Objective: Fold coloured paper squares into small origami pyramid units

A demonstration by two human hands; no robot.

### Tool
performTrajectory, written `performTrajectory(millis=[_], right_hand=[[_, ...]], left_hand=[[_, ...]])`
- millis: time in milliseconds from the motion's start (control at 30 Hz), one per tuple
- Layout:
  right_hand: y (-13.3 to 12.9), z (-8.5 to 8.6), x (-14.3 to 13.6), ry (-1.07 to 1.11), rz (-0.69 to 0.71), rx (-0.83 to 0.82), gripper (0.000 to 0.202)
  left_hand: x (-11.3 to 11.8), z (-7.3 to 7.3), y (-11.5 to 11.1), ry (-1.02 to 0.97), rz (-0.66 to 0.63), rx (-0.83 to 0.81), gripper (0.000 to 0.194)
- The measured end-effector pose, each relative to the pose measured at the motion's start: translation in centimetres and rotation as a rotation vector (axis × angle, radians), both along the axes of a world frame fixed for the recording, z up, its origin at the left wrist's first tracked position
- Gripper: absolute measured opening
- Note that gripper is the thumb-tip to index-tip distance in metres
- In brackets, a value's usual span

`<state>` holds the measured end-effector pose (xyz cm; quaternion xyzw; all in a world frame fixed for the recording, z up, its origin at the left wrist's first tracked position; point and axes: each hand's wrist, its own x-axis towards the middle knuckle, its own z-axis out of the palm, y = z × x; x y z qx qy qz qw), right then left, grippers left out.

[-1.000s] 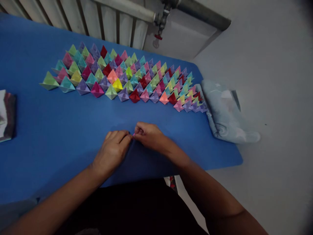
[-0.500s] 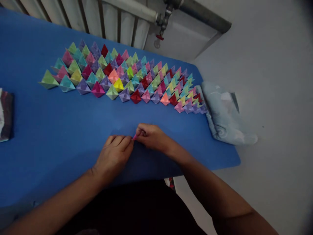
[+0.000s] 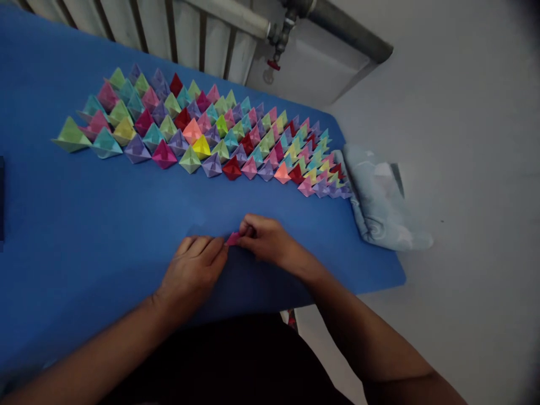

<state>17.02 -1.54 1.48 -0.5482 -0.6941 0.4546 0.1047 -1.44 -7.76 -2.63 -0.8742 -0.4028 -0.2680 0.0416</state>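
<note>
A small folded piece of pink paper point(image 3: 233, 239) is stretched between my two hands, low over the blue surface. My left hand point(image 3: 196, 267) lies palm down with its fingers closed on the paper's left end. On the other side, my right hand point(image 3: 264, 239) pinches the right end between thumb and curled fingers. Most of the paper is covered by my fingers, so its full shape is hidden. Beyond my hands stand rows of folded paper boats point(image 3: 189, 160) in green, blue, purple, pink, red and yellow.
The blue table point(image 3: 105, 219) has a folded light-blue patterned cloth point(image 3: 373, 197) at its right end. Behind it are a white radiator point(image 3: 156, 34) and a pipe with a red-handled valve point(image 3: 274, 64). A dark object point(image 3: 1, 197) just shows at the left edge.
My hands have drawn slightly apart, and more of the pink paper shows between them. The view has shifted a little, leaving less of the object at the left edge visible.
</note>
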Motion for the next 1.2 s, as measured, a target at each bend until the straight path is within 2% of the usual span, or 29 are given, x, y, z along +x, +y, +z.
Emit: performTrajectory(millis=[200, 333, 567, 767, 1067, 1200], right_hand=[[-0.5, 0.0, 0.0, -0.018, 0.019, 0.100, 0.017], [-1.5, -0.4, 0.3, 0.018, -0.065, 0.166, 0.012], [-3.3, -1.3, 1.6, 0.151, -0.126, 0.232, 0.020], [-3.6, -1.3, 2.0, 0.246, -0.182, 0.250, 0.007], [-3.0, -2.1, 1.3, 0.197, -0.085, 0.319, 0.007], [-2.7, -2.2, 1.2, 0.197, -0.026, 0.391, 0.014]], left_hand=[[0.1, -0.3, -0.2, 0.011, 0.028, -0.024, 0.032], [-0.1, -0.3, -0.2, -0.041, 0.048, -0.052, 0.028], [-0.6, 0.3, 0.1, -0.331, 0.167, -0.270, 0.022], [0.3, 1.7, 1.2, -0.425, 0.153, -0.448, 0.018], [1.2, 0.9, 2.4, -0.379, 0.102, -0.518, 0.010], [1.1, 1.3, 2.8, -0.380, 0.067, -0.596, 0.012]])
